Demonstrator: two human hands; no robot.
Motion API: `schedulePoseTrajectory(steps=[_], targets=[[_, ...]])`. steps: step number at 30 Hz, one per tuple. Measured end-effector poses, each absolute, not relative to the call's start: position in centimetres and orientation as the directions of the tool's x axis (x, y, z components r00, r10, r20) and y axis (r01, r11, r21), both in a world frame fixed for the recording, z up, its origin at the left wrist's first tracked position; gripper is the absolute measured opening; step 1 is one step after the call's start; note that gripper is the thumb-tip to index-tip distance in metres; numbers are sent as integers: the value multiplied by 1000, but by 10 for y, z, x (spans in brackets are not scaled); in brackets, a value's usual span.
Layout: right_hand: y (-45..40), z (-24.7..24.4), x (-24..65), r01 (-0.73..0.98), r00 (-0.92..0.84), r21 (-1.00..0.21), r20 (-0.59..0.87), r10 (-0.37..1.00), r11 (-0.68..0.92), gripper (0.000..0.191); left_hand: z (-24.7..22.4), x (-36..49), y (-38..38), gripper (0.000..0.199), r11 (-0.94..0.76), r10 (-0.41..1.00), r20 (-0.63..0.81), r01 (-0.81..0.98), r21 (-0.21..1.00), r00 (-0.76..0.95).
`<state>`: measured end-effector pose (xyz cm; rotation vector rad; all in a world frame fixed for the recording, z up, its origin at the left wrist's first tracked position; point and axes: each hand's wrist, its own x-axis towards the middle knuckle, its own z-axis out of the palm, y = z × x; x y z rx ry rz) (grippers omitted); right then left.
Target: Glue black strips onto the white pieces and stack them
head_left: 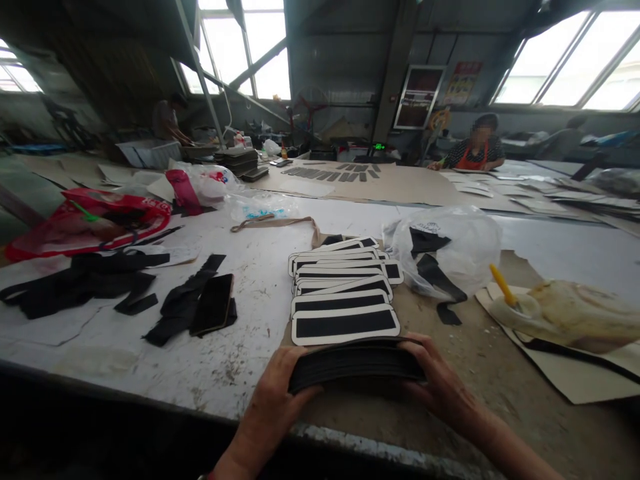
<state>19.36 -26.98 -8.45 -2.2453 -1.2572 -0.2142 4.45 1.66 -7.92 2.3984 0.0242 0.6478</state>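
Note:
Between my two hands is a stack of black strips, bowed slightly upward in the middle, above the table's front edge. My left hand grips its left end, thumb below and fingers behind. At the right end, my right hand is closed round the stack in the same way. Just beyond lies an overlapping row of pale rounded panels, each with a black strip on its face. How many strips are in the stack I cannot tell.
Left of the panels lie a dark phone and black fabric scraps. A clear plastic bag stands to the right, near a glue-stained container with a yellow-handled tool. A person sits across the far table.

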Motion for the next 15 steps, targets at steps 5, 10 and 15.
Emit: schedulePoseTrajectory(steps=[5, 10, 15], targets=[[-258, -77, 190, 828, 540, -379, 338, 771, -413, 79, -77, 22, 21, 64, -858, 190, 339, -12, 514, 922], [-237, -58, 192, 877, 477, -202, 256, 841, -436, 79, -84, 20, 29, 66, -902, 123, 293, -16, 431, 948], [-242, -73, 188, 885, 436, -292, 242, 867, -363, 40, -51, 27, 13, 56, -959, 155, 206, 97, 266, 966]])
